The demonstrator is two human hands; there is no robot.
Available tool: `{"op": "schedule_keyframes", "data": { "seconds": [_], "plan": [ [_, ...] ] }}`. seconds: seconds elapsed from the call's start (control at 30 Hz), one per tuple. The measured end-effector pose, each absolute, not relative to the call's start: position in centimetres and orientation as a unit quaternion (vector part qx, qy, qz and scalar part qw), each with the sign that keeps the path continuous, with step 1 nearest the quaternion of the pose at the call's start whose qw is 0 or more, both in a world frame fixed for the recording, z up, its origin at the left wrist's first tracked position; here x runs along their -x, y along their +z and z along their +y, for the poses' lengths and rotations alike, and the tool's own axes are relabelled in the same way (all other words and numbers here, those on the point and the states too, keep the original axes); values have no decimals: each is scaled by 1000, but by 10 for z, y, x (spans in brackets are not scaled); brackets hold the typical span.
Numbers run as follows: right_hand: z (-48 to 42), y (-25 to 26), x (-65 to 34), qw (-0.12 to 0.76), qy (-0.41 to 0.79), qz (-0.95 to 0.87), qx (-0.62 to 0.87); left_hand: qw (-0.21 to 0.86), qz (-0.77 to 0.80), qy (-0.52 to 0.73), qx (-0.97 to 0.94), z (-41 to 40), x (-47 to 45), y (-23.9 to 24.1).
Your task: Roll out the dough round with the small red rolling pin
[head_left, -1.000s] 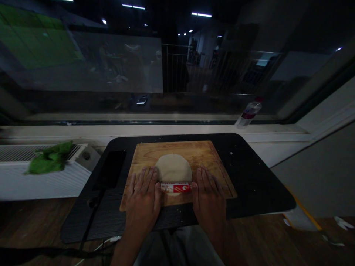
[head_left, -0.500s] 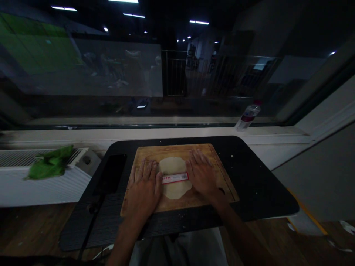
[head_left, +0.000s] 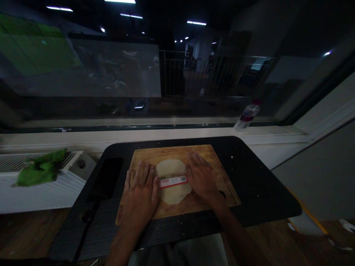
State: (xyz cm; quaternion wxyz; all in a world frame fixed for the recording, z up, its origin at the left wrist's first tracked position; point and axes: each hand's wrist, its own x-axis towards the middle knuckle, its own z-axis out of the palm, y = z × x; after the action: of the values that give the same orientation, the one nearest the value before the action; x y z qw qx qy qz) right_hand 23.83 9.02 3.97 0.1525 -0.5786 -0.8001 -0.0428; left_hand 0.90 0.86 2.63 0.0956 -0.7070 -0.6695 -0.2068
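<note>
A thin, roughly round sheet of dough (head_left: 172, 166) lies on a wooden cutting board (head_left: 141, 155). Across its middle runs a rolling pin (head_left: 173, 181) with a white, red-edged label facing up. My left hand (head_left: 141, 188) lies flat over the pin's left end, floury fingers stretched forward and slightly apart. Over the right end rests my right hand (head_left: 202, 175), palm down with its fingers extended. Both ends of the pin are hidden beneath my hands.
The board rests on a black table (head_left: 257, 188). A black phone-like slab (head_left: 107, 177) lies at left. A water bottle (head_left: 246, 117) leans against the window on the sill (head_left: 172, 135). A green cloth (head_left: 41, 168) hangs over the white radiator (head_left: 61, 195).
The view has shifted slightly, so board, dough and table sit a little lower and further left. My hands and the rolling pin stay at nearly the same place on the dough.
</note>
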Motion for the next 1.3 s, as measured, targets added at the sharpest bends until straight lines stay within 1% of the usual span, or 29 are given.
{"op": "schedule_keyframes", "data": {
  "seconds": [0.1,0.23,0.37,0.63,0.73,0.87,1.03,1.13,1.3],
  "plan": [
    [71,36,-243,158,-50,-796,582,83,-667,-219,708,-12,-14,20],
    [42,28,-250,206,-64,-792,572,77,-658,-247,707,-36,-19,12],
    [20,21,-255,235,-77,-781,573,87,-654,-240,712,-44,-22,8],
    [30,19,-258,244,-77,-795,550,123,-661,-227,705,-39,-27,9],
    [44,23,-255,230,-62,-797,555,123,-674,-220,694,-37,-27,6],
    [63,34,-247,184,-49,-790,583,109,-675,-210,699,-27,-21,4],
    [86,47,-240,140,-31,-798,585,63,-679,-193,706,-11,-12,16],
    [90,49,-239,137,-28,-799,584,51,-671,-186,716,-5,-9,20],
    [72,37,-244,165,-50,-798,577,77,-650,-202,728,-4,-5,15]
  ]
}}
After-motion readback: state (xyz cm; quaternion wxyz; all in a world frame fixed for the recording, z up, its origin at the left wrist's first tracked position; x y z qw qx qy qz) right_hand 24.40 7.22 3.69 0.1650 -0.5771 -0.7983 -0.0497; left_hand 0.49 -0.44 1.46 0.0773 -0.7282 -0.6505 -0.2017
